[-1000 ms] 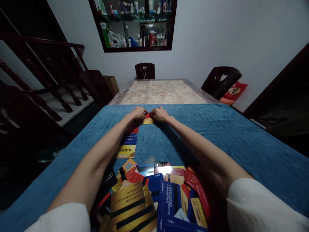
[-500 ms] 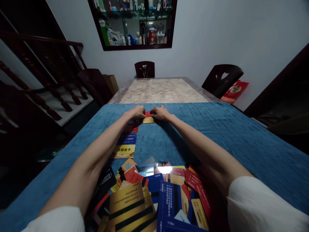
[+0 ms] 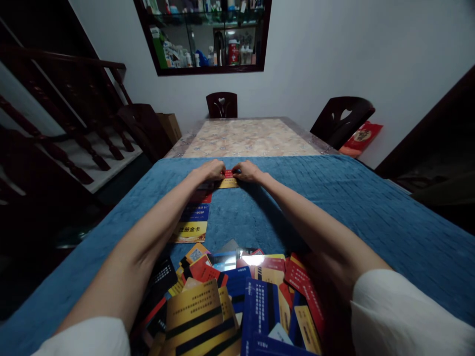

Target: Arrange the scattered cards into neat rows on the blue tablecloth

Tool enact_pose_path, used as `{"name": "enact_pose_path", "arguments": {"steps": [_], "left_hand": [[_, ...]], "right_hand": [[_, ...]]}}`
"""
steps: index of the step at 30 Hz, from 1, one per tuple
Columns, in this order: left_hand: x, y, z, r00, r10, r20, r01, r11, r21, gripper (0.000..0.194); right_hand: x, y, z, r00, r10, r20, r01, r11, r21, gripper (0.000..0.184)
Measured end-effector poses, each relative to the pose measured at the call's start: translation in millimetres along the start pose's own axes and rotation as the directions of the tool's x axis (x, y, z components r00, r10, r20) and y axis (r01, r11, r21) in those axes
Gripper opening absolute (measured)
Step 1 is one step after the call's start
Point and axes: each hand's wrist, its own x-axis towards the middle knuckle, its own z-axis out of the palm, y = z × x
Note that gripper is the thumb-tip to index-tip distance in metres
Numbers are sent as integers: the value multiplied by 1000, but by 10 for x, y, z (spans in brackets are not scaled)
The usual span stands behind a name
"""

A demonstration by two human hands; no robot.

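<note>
Left hand and right hand pinched red card, long axis 9-to-3, gold card at its 6 o'clock

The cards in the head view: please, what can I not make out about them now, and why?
All in the head view:
Red card: ends hidden by the left hand and right hand; grip unclear.
Gold card just nearer: print too small.
Blue card: left end behind the left forearm.
Card pile: near side cut off by the bottom edge; lower cards covered by others.
</note>
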Motion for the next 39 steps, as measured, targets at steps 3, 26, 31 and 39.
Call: {"name": "enact_pose_path", "arguments": {"steps": [3, 26, 31, 39], "left_hand": [[15, -17, 28, 1000, -6, -15, 6, 1000, 1, 29], [16, -83, 152, 994, -88, -71, 76, 985, -156, 37], [-75, -4, 160, 988, -117, -105, 102, 986, -132, 37], [-336, 288, 125, 981, -14, -196, 0, 998, -70, 27]], "right_hand": [[27, 31, 21, 1000, -5, -7, 5, 1000, 4, 37], [-59, -12, 2, 999, 16, -33, -17, 1000, -5, 36], [-210, 29, -59, 998, 6, -65, -6, 1000, -7, 40], [-686, 19, -255, 989, -30, -143, 28, 999, -19, 36]]}}
